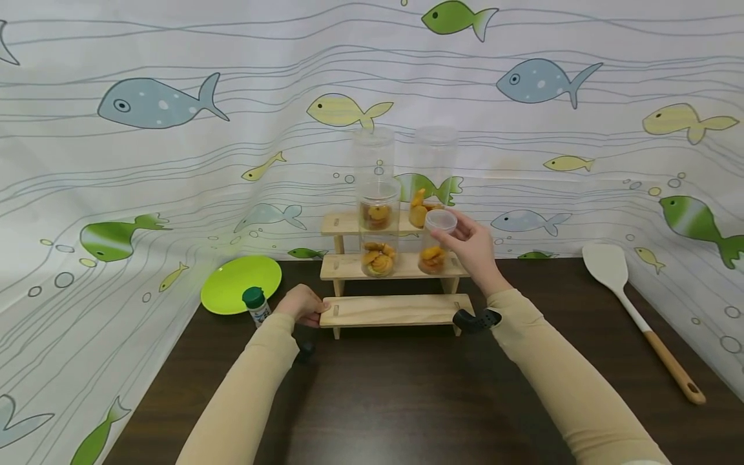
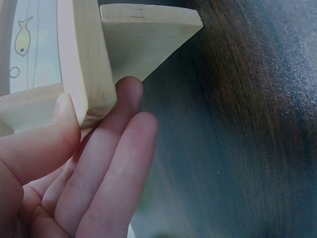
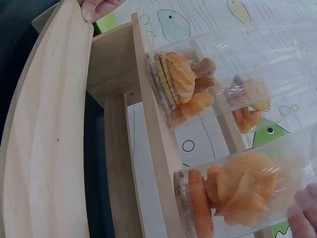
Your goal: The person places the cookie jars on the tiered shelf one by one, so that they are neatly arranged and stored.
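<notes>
A three-step wooden rack (image 1: 397,311) stands on the dark table with clear jars of cookies on its upper two steps. My left hand (image 1: 301,305) pinches the left end of the lowest step; in the left wrist view its thumb lies on the board's top and the fingers (image 2: 119,168) reach underneath. On the middle step's right side, my right hand (image 1: 473,248) grips the upper part of a clear cookie jar (image 1: 433,259), which is upright. Beside it stands another cookie jar (image 1: 379,261). Only fingertips (image 3: 303,215) of the right hand show in its wrist view.
Two more jars, a left one (image 1: 375,213) and a right one (image 1: 418,210), stand on the top step. Left of the rack are a lime-green plate (image 1: 238,284) and a green-capped bottle (image 1: 256,305). A white spatula (image 1: 606,266) with a wooden handle lies far right.
</notes>
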`<state>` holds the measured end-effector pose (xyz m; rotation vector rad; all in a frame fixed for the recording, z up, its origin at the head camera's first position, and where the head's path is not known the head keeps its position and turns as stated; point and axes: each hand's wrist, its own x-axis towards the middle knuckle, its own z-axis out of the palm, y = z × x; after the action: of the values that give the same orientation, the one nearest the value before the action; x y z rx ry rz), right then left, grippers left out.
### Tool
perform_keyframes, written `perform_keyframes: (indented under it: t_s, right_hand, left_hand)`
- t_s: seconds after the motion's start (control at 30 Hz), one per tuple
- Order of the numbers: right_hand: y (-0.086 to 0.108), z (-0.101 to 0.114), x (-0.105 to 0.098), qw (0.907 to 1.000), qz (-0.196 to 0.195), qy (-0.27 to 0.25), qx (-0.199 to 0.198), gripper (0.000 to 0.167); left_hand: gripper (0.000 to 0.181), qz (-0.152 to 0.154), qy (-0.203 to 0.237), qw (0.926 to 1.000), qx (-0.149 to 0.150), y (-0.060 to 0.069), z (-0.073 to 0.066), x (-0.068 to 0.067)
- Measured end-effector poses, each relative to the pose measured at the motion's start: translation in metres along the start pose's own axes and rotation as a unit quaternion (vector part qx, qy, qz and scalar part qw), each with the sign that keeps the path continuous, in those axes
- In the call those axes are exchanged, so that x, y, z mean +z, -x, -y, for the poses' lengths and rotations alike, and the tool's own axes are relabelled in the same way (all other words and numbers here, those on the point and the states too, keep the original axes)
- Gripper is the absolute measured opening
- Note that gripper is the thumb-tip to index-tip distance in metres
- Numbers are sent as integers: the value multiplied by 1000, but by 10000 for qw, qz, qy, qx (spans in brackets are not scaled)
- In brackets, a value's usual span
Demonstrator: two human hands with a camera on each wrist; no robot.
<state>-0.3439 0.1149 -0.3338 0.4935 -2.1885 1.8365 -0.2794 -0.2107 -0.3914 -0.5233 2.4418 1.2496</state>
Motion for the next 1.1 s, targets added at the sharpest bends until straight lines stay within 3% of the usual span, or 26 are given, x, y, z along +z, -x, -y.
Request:
perform_keyframes:
  t_s: [0.37, 0.53, 0.77, 0.93, 1.1]
  right_hand:
    - [0, -1, 7, 9999, -58, 47, -76, 58]
    - [1, -2, 6, 9995, -14, 305, -89, 57]
    - [3, -7, 3, 9956, 411, 805, -257, 67]
    - [6, -7, -6, 9937, 530, 991, -47, 70]
    - [9, -5, -19, 9912, 467, 1235, -119, 65]
  left_hand:
    - [30, 22, -26, 10000, 56, -1, 0, 0]
    - [29, 14, 19, 9999, 121, 0, 0, 1]
    - [31, -73, -54, 9997, 239, 0, 3, 0]
    - [30, -292, -441, 9977, 429, -2, 6, 4]
    - [26, -544, -1087, 9897, 749, 1, 12, 10]
